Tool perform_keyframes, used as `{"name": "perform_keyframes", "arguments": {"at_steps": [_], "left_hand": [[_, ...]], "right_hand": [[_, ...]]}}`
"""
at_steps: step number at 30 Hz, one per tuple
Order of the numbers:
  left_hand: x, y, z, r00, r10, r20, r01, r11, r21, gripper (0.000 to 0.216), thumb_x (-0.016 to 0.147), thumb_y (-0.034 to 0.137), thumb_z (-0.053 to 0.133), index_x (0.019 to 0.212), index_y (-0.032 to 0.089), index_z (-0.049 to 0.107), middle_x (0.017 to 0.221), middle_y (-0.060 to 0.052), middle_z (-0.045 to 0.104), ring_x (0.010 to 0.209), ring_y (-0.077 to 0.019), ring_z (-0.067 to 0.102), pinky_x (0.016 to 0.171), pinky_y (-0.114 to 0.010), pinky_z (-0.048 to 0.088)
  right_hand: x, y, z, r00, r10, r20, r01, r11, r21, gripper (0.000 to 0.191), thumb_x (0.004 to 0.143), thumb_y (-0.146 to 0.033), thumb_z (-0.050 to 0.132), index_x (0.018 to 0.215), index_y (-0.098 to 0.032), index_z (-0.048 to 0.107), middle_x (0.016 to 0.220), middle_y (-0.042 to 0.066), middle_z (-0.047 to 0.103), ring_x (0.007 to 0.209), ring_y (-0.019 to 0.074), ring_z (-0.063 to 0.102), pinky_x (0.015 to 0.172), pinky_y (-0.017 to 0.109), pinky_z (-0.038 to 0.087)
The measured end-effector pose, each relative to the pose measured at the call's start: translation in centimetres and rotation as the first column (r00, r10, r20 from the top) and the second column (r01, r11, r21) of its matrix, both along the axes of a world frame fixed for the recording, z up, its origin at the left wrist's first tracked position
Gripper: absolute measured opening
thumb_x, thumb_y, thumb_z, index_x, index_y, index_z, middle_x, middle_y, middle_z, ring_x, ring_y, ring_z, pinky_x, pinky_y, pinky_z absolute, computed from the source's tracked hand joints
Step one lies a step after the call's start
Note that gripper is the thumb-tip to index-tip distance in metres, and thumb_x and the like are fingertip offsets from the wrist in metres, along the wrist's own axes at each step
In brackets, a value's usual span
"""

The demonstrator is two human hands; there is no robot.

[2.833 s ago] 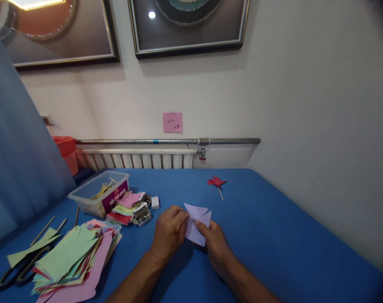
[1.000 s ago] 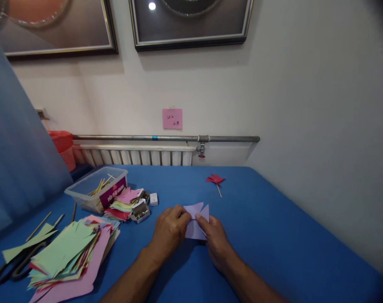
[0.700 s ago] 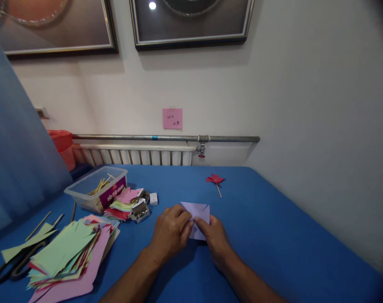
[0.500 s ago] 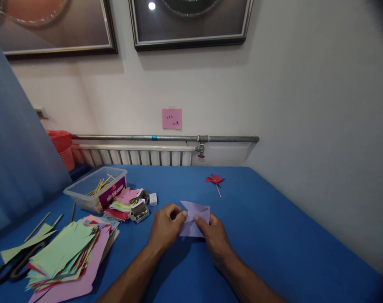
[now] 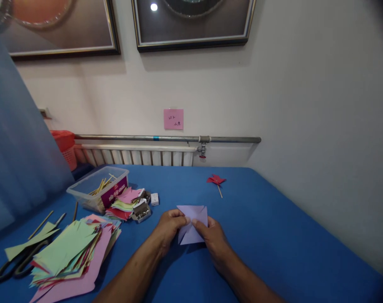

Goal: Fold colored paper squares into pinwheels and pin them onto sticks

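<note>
A square of purple paper (image 5: pixel 193 235) with slits running in from its corners is held above the blue table between both hands. My left hand (image 5: pixel 170 227) pinches its left edge, thumb on top near the centre. On the right side, my right hand (image 5: pixel 215 235) grips the sheet with the thumb on top and the fingers behind it, partly hidden. The two thumb tips lie close together near the middle of the paper. Beyond the hands, a red paper pinwheel (image 5: pixel 216 180) on a thin stick lies on the table.
At left lies a stack of coloured paper (image 5: pixel 68 244) beside black-handled scissors (image 5: pixel 24 261). Behind it stand a clear plastic box (image 5: pixel 80 193) of sticks, small paper pieces (image 5: pixel 120 206), an open box of metal pins (image 5: pixel 142 213) and a small white box (image 5: pixel 154 199). A wall borders the blue table (image 5: pixel 273 235).
The purple paper has been turned flatter and lowered slightly. My left thumb has moved inward, closer to the right thumb. The view has shifted a little.
</note>
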State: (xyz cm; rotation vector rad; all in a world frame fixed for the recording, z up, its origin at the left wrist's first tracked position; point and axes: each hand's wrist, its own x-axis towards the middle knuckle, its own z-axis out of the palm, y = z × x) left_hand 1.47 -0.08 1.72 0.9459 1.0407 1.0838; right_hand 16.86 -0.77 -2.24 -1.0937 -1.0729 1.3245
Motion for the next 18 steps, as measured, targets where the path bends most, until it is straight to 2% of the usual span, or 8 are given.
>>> {"name": "perform_keyframes", "arguments": {"at_steps": [6,12,18], "left_hand": [[0.1,0.3,-0.5,0.999,0.036,-0.041,-0.037,0.999,-0.020,0.026,0.048,0.029,0.080,0.062,0.015,0.062,0.055,-0.001,0.063,0.050,-0.0115,0.052,0.053,-0.025,0.040],[0.4,0.0,0.2,0.992,0.073,-0.106,-0.076,0.997,-0.031,0.019,0.053,0.022,0.075,0.057,0.017,0.058,0.048,0.002,0.058,0.045,-0.0107,0.049,0.048,-0.024,0.036],[0.8,0.0,0.1,0.991,0.051,-0.127,-0.057,0.998,-0.040,0.016,0.055,0.022,0.073,0.057,0.018,0.057,0.048,0.002,0.057,0.044,-0.0102,0.047,0.047,-0.023,0.033]], "right_hand": [[-0.3,-0.7,0.8,0.998,0.048,-0.052,-0.049,0.999,-0.017,0.038,0.075,-0.047,0.082,0.098,-0.017,0.078,0.080,0.005,0.078,0.069,0.0202,0.067,0.066,0.030,0.050],[-0.4,-0.6,1.3,0.990,0.033,-0.137,-0.032,0.999,0.014,0.043,0.071,-0.046,0.087,0.103,-0.019,0.075,0.083,0.004,0.077,0.073,0.0220,0.068,0.069,0.033,0.053],[-0.4,-0.2,1.4,0.978,0.026,-0.208,-0.021,0.999,0.026,0.043,0.068,-0.056,0.088,0.086,-0.022,0.069,0.072,-0.001,0.070,0.065,0.0197,0.063,0.065,0.031,0.051]]}}
